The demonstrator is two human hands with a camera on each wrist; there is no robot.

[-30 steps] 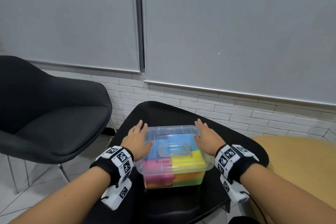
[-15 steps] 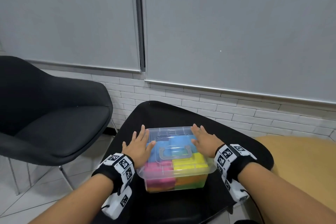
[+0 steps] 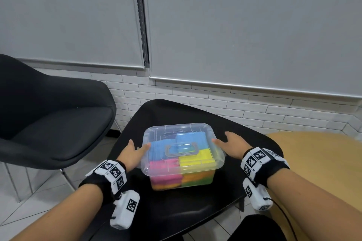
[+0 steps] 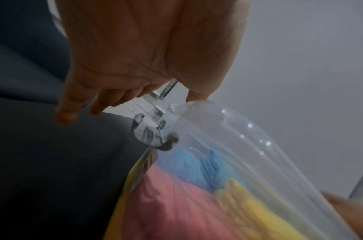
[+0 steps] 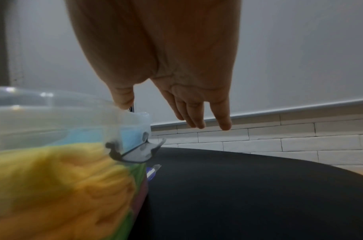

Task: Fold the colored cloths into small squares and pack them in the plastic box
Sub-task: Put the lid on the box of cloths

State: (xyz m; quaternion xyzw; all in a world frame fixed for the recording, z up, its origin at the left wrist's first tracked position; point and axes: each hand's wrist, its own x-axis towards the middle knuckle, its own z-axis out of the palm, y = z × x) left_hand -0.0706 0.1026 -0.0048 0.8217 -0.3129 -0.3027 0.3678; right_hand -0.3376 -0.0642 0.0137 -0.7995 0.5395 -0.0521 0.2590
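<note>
A clear plastic box [image 3: 213, 170] with its lid [image 3: 176, 130] on stands on a black seat [image 3: 176, 207]. Folded cloths fill it: blue [image 3: 188, 139], yellow [image 3: 197, 157], pink [image 3: 163, 164], with orange and green below. My left hand [image 3: 133, 153] is at the box's left side, fingers straight, thumb touching the lid edge [image 4: 196, 104]. My right hand [image 3: 231, 143] is at the right side, fingers straight and off the box, thumb at the lid edge [image 5: 124, 104]. Both side latches [image 4: 153, 138] [image 5: 135, 152] hang down unclipped.
A black armchair [image 3: 49, 121] stands to the left. A wooden table [image 3: 313, 162] lies to the right. A white brick wall and grey roller blinds [image 3: 235, 25] are behind the seat.
Both hands slid off the top of the lid outward to the box's left and right sides. The box looks the same.
</note>
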